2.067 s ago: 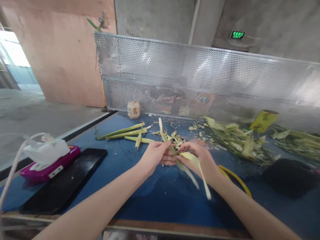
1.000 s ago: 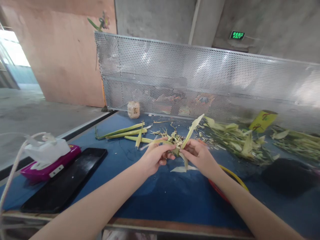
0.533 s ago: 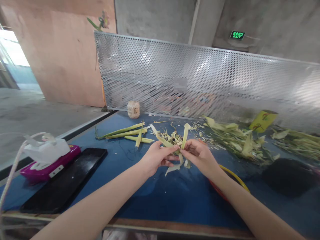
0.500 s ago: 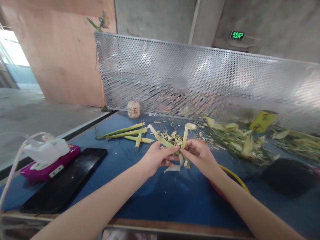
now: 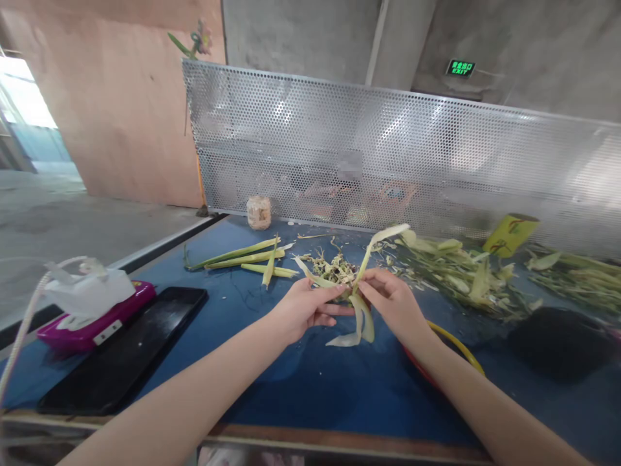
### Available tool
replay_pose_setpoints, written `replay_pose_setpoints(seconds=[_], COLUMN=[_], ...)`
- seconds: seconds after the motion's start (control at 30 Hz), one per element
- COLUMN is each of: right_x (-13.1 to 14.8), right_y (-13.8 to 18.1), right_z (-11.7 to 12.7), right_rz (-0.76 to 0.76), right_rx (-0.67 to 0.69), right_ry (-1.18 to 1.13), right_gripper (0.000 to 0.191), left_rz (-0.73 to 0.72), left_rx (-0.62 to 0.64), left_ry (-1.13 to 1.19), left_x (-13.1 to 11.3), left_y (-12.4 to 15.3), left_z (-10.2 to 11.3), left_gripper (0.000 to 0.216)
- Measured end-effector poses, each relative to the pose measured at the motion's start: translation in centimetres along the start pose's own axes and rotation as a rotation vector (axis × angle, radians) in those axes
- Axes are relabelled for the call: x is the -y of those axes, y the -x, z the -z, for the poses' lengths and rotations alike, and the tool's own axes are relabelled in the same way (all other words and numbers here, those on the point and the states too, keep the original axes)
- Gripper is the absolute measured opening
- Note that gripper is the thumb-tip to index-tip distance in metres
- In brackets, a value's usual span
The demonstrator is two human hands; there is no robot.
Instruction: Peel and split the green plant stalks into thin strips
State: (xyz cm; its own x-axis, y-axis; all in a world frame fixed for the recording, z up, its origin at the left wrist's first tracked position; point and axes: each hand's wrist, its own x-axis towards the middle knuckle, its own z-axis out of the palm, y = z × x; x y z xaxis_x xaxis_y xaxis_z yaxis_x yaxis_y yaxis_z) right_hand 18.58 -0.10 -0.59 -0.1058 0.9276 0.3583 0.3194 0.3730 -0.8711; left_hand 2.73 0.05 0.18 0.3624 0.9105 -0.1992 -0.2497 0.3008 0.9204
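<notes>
Over the middle of the blue table, my left hand pinches the base of a peeled-back plant shoot between thumb and fingers. Pale green leafy strips hang below the fingertips and curl. Close on its right, my right hand has thumb and forefinger closed on a long pale leaf strip, whose free end points up and right. The fingers hide the shoot's core. Just behind the hands lies a heap of plant scraps. Unpeeled green shoots lie to the left of it.
A phone and a purple power strip with a white plug lie at left. A jar stands near the perforated metal screen. Leafy trimmings, a yellow can and a dark object are at right.
The strip at my right fingertips has straightened and now leans farther up and right. The hanging strips have swung lower and spread. Both hands stay nearly in place.
</notes>
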Motion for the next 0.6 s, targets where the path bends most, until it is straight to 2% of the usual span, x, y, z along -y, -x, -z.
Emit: replay_pose_setpoints(seconds=[0.13,0.37,0.53,0.6], right_x=[-0.02,0.15,0.43,0.49], right_y=[0.13,0.32,0.56,0.62], right_z=[0.00,0.01,0.10,0.16], right_rz=[0.059,0.104,0.211,0.245], right_rx=[0.023,0.012,-0.043,-0.062], right_ry=[0.033,0.072,0.099,0.130], right_gripper=[0.010,0.010,0.009,0.009], left_rz=[0.002,0.009,0.073,0.055], left_rx=[-0.040,0.013,0.124,0.177], left_ry=[0.001,-0.057,-0.029,-0.017], left_x=[0.00,0.15,0.03,0.03], left_y=[0.05,0.05,0.09,0.10], left_z=[-0.17,0.15,0.05,0.03], left_gripper=[0.031,0.032,0.024,0.023])
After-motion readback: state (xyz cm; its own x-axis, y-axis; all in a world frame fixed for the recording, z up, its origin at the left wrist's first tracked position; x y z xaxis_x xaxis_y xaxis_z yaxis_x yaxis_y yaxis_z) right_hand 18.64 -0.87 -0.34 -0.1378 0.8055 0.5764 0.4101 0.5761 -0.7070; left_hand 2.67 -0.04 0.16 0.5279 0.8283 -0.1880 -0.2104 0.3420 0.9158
